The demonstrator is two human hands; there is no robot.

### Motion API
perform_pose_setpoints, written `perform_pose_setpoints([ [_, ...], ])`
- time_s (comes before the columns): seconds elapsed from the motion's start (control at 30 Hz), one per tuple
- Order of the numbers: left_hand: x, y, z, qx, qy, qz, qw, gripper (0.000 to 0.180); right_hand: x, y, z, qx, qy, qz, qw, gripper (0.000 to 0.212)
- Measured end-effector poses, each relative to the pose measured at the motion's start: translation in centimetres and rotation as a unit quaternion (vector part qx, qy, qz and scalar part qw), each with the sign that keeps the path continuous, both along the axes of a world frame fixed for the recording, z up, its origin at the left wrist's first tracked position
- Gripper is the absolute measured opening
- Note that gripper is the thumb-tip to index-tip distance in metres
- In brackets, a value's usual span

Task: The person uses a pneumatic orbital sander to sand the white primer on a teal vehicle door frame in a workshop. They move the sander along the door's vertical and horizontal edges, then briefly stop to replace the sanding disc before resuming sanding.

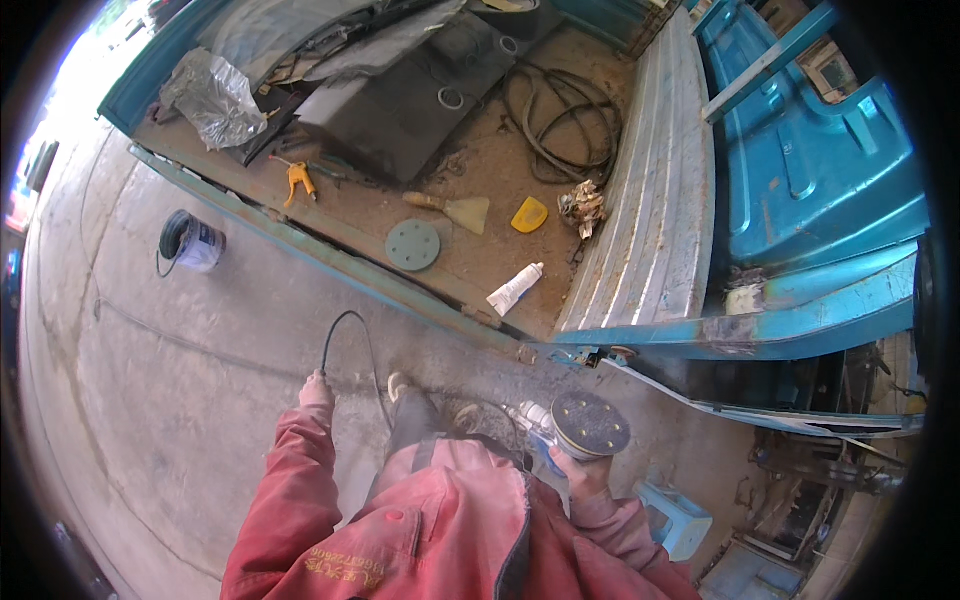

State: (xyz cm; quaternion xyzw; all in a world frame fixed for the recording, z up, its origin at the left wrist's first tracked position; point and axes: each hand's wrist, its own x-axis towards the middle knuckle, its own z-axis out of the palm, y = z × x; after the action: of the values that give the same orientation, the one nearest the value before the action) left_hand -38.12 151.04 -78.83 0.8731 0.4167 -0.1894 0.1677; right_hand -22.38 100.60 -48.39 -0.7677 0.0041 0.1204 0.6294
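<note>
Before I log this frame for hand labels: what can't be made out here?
- Left hand, head view: it holds a thin black hose, but the fingers are too small and turned away to tell the grasp.
- Right hand: it is under the disc sander, whose body hides most of the fingers.
- Sander body: largely covered by its round pad and the red jacket.
- Blue stool: partly hidden behind the right sleeve.

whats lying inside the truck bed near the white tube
Near the tube: a grey disc, a scraper, a yellow spreader and coiled hose. Dark sheets cover whatever is beneath them.
</note>
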Motion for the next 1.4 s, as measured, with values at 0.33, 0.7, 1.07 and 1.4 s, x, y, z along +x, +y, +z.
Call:
perform_pose_setpoints([
  [0.33, 17.7, -1.9, 6.0, -0.043, -0.225, -0.177, 0.957, 0.044, 4.6, 5.4, 0.0, -0.082, -0.013, 0.044, 0.996, 0.065],
  [0.7, 38.4, -1.2, 14.4, -0.033, -0.178, -0.403, 0.897, 0.111, 8.1, 15.4, -0.4, -0.063, 0.100, -0.085, 0.989, 0.058],
  [1.07, 38.6, -1.8, 14.2, 0.000, -0.105, -0.457, 0.883, 0.115, 11.4, 19.1, 0.1, -0.039, 0.007, -0.128, 0.991, 0.050],
  [1.4, 38.1, -1.4, 12.7, -0.013, -0.174, -0.461, 0.870, 0.117, 12.4, 19.5, -0.9, 0.127, 0.111, -0.159, 0.973, 0.062],
])
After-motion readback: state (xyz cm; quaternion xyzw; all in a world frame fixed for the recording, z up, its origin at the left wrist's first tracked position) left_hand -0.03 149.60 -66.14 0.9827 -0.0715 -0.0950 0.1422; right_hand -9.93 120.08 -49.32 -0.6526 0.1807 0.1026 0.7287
